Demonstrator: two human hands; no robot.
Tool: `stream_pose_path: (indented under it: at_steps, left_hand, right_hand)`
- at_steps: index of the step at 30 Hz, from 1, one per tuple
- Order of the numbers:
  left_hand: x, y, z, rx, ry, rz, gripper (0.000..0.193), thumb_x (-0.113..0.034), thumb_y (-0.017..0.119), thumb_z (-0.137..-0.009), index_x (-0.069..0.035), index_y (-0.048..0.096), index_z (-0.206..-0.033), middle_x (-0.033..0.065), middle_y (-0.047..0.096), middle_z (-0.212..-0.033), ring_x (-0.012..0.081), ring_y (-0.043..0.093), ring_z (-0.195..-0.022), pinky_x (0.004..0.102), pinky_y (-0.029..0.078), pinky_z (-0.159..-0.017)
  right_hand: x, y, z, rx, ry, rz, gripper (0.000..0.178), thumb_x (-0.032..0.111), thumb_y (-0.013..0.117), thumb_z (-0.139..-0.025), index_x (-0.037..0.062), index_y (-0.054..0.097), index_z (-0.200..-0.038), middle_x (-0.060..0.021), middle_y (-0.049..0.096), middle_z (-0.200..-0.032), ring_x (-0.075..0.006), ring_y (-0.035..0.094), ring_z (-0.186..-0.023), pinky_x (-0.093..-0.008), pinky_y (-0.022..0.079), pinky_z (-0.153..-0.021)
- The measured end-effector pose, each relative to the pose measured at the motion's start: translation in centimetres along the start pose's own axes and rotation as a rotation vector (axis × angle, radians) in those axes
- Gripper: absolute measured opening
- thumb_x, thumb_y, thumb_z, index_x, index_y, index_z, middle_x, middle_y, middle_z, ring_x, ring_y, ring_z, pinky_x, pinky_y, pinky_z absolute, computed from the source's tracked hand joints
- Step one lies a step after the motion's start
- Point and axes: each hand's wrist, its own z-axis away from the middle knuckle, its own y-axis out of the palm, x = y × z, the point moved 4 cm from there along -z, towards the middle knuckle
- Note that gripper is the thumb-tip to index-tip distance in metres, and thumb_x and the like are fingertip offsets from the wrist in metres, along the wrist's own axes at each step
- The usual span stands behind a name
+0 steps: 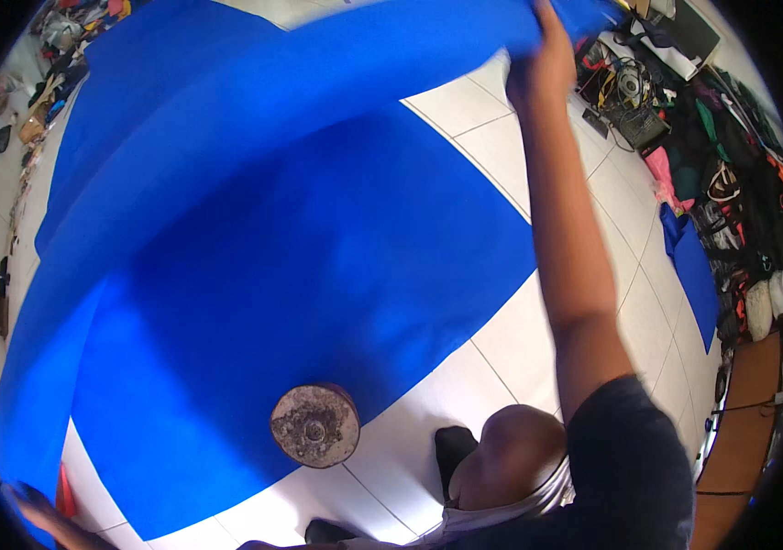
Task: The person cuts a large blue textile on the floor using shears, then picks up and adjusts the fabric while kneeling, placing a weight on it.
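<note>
One lifted blue sheet (254, 115) is spanning my head view, bowing from upper right round to lower left, held clear of the floor along much of its run. Right hand (543, 73) is gripping its edge at the top of frame; fingers are looking closed on the fabric, though blur and the frame edge are hiding the tips. Right arm is reaching straight out, dark short sleeve (625, 458) at the shoulder end. Left hand (32, 506) is sitting low at the left rim, right by the sheet's near end. Its fingers are blurring into the dark edge, so I'm not able to tell how far open they are or whether they're pinching anything.

Under the raised part, a flat blue sheet (318, 238) is lying on white floor tiles (657, 284). I can't tell whether both are one piece. A round, brown-sided block (315, 425) with a mottled grey top is resting across the flat sheet's near edge. A bare knee (515, 454) is showing just right of it. Small red item (66, 493) is lying beside the left hand. Off right, a smaller blue cloth (692, 280) is lying near piled clutter (722, 197).
</note>
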Motion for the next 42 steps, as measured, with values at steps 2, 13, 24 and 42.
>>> stream_pose_path:
  at_steps: [2,13,24,42]
  left_hand:
    - [1.7,0.5,3.9,0.037,-0.073,0.394,0.041,-0.029,0.051,-0.093,0.001,0.056,-0.121,0.0183,0.063,-0.111,0.0298,0.059,-0.1,0.0403,0.048,-0.084]
    - [-12.5,14.6,35.5,0.212,-1.27,0.848,0.02,-0.017,0.057,-0.086,-0.001,0.062,-0.096,0.0082,0.062,-0.086,0.0204,0.059,-0.076,0.034,0.05,-0.07]
    - [-6.3,16.8,38.9,0.468,-1.192,1.16,0.023,-0.016,0.058,-0.087,0.0,0.061,-0.102,0.009,0.065,-0.098,0.0188,0.062,-0.085,0.0288,0.05,-0.073]
    - [-15.1,13.3,39.2,0.551,-1.175,1.163,0.021,-0.014,0.063,-0.085,-0.005,0.059,-0.104,0.0046,0.064,-0.098,0.0147,0.062,-0.078,0.0236,0.048,-0.056]
  right_hand:
    - [-6.0,-4.2,9.4,-0.29,0.073,0.333,0.05,0.041,0.041,-0.096,-0.002,0.057,-0.115,-0.019,0.062,-0.11,-0.0302,0.058,-0.107,-0.0432,0.043,-0.094]
    - [-22.7,-25.6,30.8,-0.577,1.195,0.608,0.026,0.024,0.052,-0.086,0.0024,0.053,-0.101,-0.0101,0.055,-0.079,-0.0227,0.056,-0.058,-0.0342,0.045,-0.044]
    - [-21.6,-25.7,30.1,-0.423,0.92,0.763,0.029,0.027,0.055,-0.087,-0.0014,0.05,-0.089,-0.0134,0.055,-0.076,-0.024,0.058,-0.055,-0.0349,0.048,-0.043]
    - [-21.5,-28.1,28.4,-0.6,1.122,0.79,0.039,0.024,0.056,-0.086,-0.0068,0.055,-0.11,-0.0219,0.061,-0.104,-0.0351,0.065,-0.088,-0.0435,0.059,-0.061]
